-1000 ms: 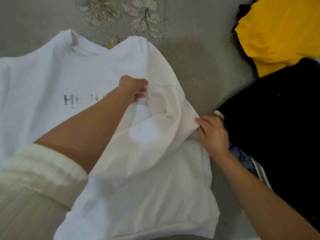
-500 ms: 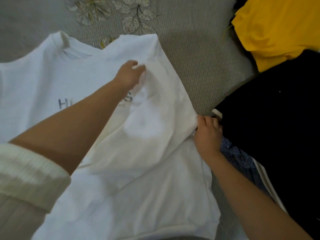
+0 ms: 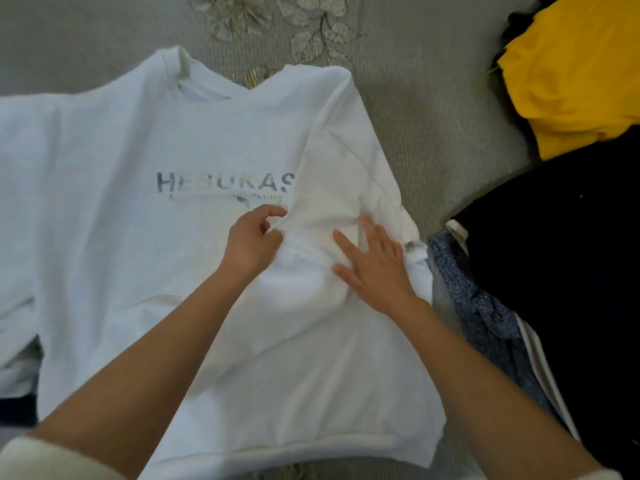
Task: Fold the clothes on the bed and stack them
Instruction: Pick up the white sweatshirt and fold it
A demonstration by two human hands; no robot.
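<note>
White sweatshirt [image 3: 138, 271] lies front-up on the bed [image 3: 415, 98], collar away; left grip [image 3: 254, 237] pinches the folded-in sleeve [image 3: 332, 174] mid-chest, right grip [image 3: 377, 268] presses flat, fingers spread, just right of it

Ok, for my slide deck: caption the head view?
Left hand pinches folded-in sleeve of white sweatshirt; right hand presses it flat.

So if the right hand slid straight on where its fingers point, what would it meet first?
The right hand lies flat on the folded-in sleeve, so it would meet more sleeve first, then probably the printed lettering.
</note>
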